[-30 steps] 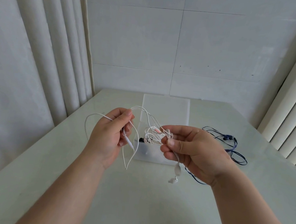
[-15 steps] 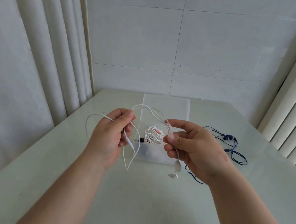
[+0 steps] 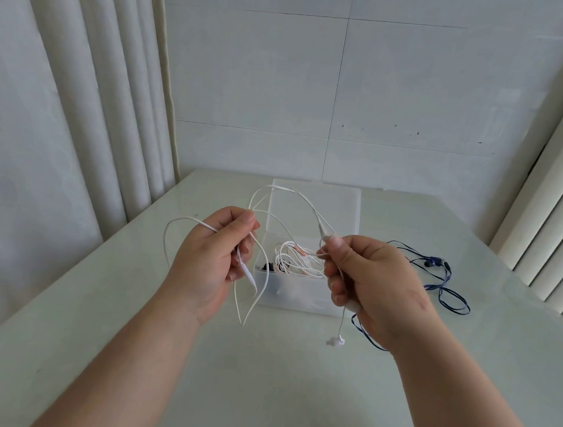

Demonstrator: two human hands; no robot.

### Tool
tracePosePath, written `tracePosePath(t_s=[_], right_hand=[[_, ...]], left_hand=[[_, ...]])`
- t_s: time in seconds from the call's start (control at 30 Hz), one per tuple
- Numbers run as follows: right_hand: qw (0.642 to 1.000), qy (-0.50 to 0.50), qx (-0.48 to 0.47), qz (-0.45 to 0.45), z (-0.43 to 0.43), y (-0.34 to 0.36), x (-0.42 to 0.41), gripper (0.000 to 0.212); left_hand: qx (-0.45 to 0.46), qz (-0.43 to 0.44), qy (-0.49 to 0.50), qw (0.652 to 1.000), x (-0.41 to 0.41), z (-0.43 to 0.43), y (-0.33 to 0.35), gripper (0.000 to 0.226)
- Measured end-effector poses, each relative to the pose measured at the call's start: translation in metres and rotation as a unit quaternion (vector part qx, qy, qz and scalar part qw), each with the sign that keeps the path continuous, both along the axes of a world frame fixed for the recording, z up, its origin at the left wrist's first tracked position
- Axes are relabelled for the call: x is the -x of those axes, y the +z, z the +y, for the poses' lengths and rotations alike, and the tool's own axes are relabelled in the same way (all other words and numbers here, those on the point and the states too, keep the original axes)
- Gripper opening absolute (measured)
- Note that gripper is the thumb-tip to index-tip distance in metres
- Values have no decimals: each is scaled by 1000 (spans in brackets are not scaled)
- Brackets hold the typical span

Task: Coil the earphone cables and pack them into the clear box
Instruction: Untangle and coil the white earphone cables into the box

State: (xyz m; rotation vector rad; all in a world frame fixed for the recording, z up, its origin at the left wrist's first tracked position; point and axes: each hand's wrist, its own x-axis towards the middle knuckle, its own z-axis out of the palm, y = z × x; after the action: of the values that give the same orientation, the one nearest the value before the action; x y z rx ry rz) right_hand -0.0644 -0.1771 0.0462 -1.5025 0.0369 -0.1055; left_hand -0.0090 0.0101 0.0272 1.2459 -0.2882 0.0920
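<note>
1. While the white earphone cable (image 3: 277,186) hangs in loose loops between the two hands at the centre of the frame, above the table (image 3: 257,383), none of it is wound into a coil yet.
2. The left hand (image 3: 214,258) pinches the cable between thumb and forefinger, with the other fingers curled. One loop bulges out to its left, and a long loop and a slim stem piece (image 3: 248,274) hang below it.
3. The right hand (image 3: 369,283) pinches the cable just below a small joint, and its lower fingers are curled round the strand. An earbud (image 3: 336,340) dangles beneath it, clear of the table.
4. The clear box (image 3: 300,294) stands on the table just behind the hands, its lid (image 3: 315,209) raised at the back. Inside lies a bundle of white cable (image 3: 289,259), and something dark (image 3: 268,266) sits in the left corner; I cannot tell what it is.
5. A blue earphone cable (image 3: 444,291) sprawls uncoiled on the table at the right of the frame, beside the box. Part of it is hidden behind the right hand.
6. My judgement is that the task is partway through. At least one set seems packed, and the white set in hand is only being gathered.
7. What is left is to coil the white set, put it in the box, and then do the same with the blue set.
</note>
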Motion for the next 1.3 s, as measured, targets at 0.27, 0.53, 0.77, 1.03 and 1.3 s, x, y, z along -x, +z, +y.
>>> tracePosePath(t_s=[0.27,0.53,0.77,1.03,1.3], right_hand=[[999,-29,13,16,2,2,1,32],[998,-39,-22,42,-6,6,2,29],[997,-9,-28,73,-4,8,5,23],[998,-10,-20,54,-6,3,1,18],[999,15,0,29,-1,4,4,13]], left_hand=[[-1,-3,6,1000,1,1,0,18],[24,0,-5,1000,2,1,3,18],[53,3,-17,998,4,2,5,20],[13,-8,-32,999,6,1,4,18],[-91,-25,-14,995,6,-3,0,13]])
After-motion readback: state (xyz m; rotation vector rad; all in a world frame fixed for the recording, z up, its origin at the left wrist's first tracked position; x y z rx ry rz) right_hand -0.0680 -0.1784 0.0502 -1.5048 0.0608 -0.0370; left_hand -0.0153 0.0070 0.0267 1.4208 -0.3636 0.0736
